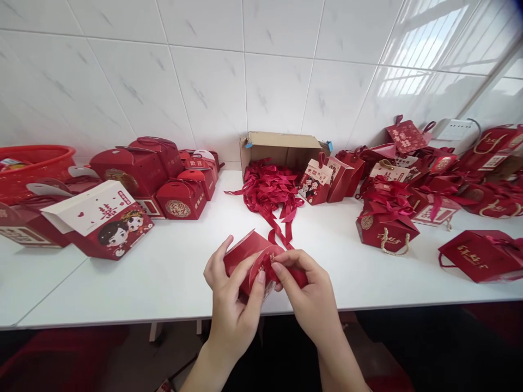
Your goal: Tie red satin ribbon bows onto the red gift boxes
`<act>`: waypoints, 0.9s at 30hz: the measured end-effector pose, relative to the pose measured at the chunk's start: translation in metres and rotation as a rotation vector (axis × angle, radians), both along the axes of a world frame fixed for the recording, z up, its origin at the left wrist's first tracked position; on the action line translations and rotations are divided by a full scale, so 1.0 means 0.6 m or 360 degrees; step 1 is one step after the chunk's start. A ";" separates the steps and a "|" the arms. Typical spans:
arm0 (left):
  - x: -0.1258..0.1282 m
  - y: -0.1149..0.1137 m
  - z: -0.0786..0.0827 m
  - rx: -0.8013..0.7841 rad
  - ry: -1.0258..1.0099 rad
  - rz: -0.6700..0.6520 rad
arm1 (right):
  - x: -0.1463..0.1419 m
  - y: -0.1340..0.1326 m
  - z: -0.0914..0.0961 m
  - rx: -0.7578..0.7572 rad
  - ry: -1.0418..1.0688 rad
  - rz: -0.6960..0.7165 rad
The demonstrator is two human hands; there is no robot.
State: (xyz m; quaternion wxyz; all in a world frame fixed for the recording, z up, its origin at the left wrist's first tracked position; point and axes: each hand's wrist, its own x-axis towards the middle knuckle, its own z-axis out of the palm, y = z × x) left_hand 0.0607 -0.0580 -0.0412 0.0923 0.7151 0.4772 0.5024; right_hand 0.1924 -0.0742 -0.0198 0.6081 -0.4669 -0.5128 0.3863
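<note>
Near the front edge of the table a small red gift box (250, 247) is held tilted between my two hands. My left hand (235, 296) is wrapped round its side, with thumb and forefinger on the rounded top flap. At that flap, the fingers of my right hand (308, 288) pinch a red ribbon (300, 276); part of it is hidden under the fingers. Just beyond, a heap of red ribbons (272, 188) spills out of an open cardboard box (281, 140), with loose ends trailing toward my hands.
Several red gift boxes (180, 198) stand at the left, one with a cartoon couple (118, 220) nearest. A red plastic basket (49, 158) is at the far left. To the right are several boxes with ribbon bows (388, 226) and a white power strip (456, 129) by the tiled wall.
</note>
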 end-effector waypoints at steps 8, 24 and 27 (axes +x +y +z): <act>0.000 0.001 0.009 0.0101 0.0096 0.0027 | 0.005 -0.011 0.018 0.0085 0.0004 -0.0153; -0.020 0.002 0.019 -0.0064 0.0098 -0.0061 | 0.005 -0.014 0.017 0.0352 -0.0204 -0.0407; -0.028 0.010 0.022 -0.0030 0.0186 -0.0051 | 0.005 -0.011 0.014 0.0409 -0.0248 -0.0360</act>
